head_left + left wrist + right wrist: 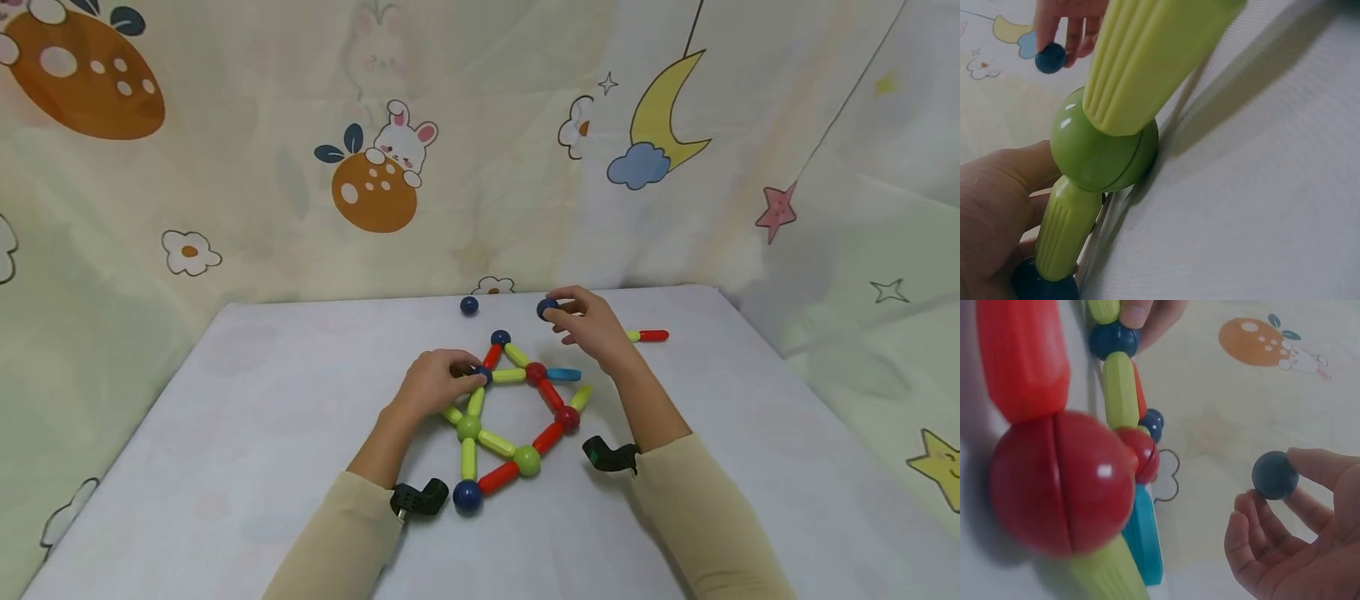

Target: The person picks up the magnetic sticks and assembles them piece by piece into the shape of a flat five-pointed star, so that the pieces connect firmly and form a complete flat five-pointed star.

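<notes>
My right hand [592, 327] pinches a dark blue ball [1275, 475] between thumb and fingertips, raised over the back of the table. Lower and to the left, my left hand [435, 385] grips another blue ball [1115, 340] that is part of a flat frame of rods and balls. Green rods [509, 376], red rods [498, 478], green balls [527, 461] and red balls [567, 418] make up this frame, with a blue ball [467, 497] at its near corner. A light blue rod [564, 375] juts from its right side. Close in the left wrist view is a green ball [1100, 150].
A loose blue ball [469, 306] lies near the back edge of the white table [262, 400]. Beyond my right hand lies a red rod [654, 336] with a green piece at its left end. A patterned cloth [480, 167] hangs behind the table.
</notes>
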### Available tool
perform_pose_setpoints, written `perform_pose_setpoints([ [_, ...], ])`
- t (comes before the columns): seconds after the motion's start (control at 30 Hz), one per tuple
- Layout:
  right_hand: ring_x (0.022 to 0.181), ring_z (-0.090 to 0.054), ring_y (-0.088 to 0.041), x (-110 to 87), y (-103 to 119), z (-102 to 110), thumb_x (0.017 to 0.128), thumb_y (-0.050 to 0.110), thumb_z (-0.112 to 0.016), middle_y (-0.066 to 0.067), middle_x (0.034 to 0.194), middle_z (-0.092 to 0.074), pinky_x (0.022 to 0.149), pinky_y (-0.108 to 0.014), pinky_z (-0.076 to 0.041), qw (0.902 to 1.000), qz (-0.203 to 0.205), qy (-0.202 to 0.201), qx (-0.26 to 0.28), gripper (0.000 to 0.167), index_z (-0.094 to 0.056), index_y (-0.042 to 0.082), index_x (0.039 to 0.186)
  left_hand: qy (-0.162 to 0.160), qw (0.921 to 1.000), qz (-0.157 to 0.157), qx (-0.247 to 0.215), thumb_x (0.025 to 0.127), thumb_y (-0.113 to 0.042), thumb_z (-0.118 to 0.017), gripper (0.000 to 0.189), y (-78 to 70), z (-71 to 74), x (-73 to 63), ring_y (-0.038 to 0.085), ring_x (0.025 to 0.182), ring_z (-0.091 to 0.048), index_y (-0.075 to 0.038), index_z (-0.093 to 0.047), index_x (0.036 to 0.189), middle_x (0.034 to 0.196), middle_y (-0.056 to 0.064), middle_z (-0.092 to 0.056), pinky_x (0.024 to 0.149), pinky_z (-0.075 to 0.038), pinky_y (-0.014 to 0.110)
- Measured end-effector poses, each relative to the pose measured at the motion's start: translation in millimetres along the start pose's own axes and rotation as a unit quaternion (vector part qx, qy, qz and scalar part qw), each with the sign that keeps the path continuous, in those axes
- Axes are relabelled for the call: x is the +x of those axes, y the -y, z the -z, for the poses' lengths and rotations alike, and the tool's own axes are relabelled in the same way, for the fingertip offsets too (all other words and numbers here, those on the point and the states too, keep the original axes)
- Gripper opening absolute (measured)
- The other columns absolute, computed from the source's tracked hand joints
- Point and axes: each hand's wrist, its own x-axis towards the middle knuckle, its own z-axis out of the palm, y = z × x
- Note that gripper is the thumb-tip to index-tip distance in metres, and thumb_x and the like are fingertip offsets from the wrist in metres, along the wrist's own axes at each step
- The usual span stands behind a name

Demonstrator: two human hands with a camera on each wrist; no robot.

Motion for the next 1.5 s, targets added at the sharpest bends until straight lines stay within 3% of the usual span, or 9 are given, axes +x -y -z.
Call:
perform_pose_setpoints([
  [0.43, 0.119, -0.063, -0.044, -21.1, -18, 25, 0.104, 0.035, -0.06, -0.022, 0.137, -0.059, 0.094, -0.038, -0.058, 0.9992, -0.017, 0.025, -0.026, 0.053, -0.048, 0.012, 0.15, 0.002, 1.0, -0.005, -0.001, 0.093, -0.036, -0.077, 0.027, 3.3, 1.1, 1.1, 0.016, 0.092, -0.063, -0.021, -0.078, 0.115, 0.1, -0.003, -0.075, 0.085, -0.051, 0.036],
  [0.63, 0.12, -0.062, -0.042, -27.9, -31, 39, 0.105, 0.036, -0.058, -0.022, 0.139, -0.057, 0.096, -0.039, -0.057, 0.9976, -0.027, 0.051, -0.039, 0.053, -0.046, 0.01, 0.15, 0.001, 1.0, -0.005, -0.001, 0.093, -0.035, -0.077, 0.026, 2.0, 2.4, 1.9, 0.017, 0.092, -0.063, -0.021, -0.078, 0.114, 0.1, -0.002, -0.075, 0.084, -0.052, 0.036],
  [0.97, 0.106, -0.065, -0.033, -32.4, -61, 59, 0.103, 0.041, -0.062, -0.022, 0.129, -0.062, 0.085, -0.035, -0.058, 0.9914, -0.047, 0.107, -0.059, 0.052, -0.055, 0.008, 0.141, 0.011, 0.9999, 0.002, 0.003, 0.094, -0.035, -0.076, 0.027, 0.3, 4.2, 0.9, 0.017, 0.093, -0.063, -0.02, -0.078, 0.116, 0.102, -0.001, -0.075, 0.084, -0.052, 0.036],
  [1.27, 0.106, -0.06, -0.029, -29.9, -85, 62, 0.096, 0.022, -0.072, -0.02, 0.135, -0.061, 0.081, -0.034, -0.057, 0.9834, -0.025, 0.152, -0.095, 0.044, -0.061, 0.01, 0.136, 0.011, 0.9999, 0.008, 0.0, 0.094, -0.036, -0.076, 0.028, -0.6, 3.1, -0.6, 0.018, 0.093, -0.063, -0.02, -0.078, 0.117, 0.102, -0.001, -0.075, 0.084, -0.052, 0.036],
  [1.5, 0.111, -0.057, -0.03, -31.5, -89, 64, 0.094, 0.02, -0.073, -0.02, 0.135, -0.061, 0.081, -0.034, -0.056, 0.9818, -0.019, 0.16, -0.101, 0.044, -0.062, 0.01, 0.135, 0.015, 0.9999, -0.003, 0.002, 0.094, -0.035, -0.076, 0.028, -0.2, 3.7, 0.2, 0.017, 0.093, -0.063, -0.02, -0.077, 0.117, 0.102, -0.001, -0.075, 0.084, -0.052, 0.036],
])
